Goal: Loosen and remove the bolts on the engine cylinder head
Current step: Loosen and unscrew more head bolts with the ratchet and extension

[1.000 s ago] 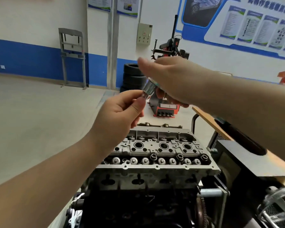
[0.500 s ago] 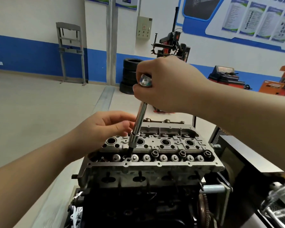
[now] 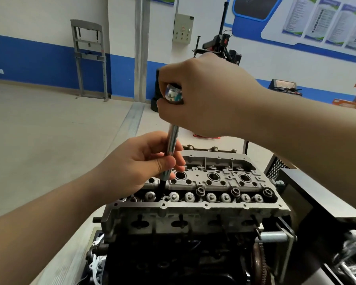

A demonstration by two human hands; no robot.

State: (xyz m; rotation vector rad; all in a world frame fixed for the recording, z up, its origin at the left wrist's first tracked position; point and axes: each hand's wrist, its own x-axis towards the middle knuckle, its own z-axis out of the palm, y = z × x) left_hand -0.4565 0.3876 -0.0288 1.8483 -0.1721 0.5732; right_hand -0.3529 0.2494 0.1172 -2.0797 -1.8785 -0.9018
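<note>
R hand (image 3: 206, 95) grips wrench (image 3: 171, 145) top, L hand (image 3: 140, 161) pinches shaft; stiff slick steel, bolts on cylinder head (image 3: 193, 214) prob tight, so hold high for leverage.

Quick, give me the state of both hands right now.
Left hand: fingers pinch the lower shaft of the chrome socket driver, steadying it.
Right hand: fingers curled round the driver's top end.

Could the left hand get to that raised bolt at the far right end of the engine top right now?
Probably not at once. The left hand is pinching the tool shaft near the engine's left end, and the bolt sits at the other end. Nothing blocks the way, but it would have to let go first.
</note>
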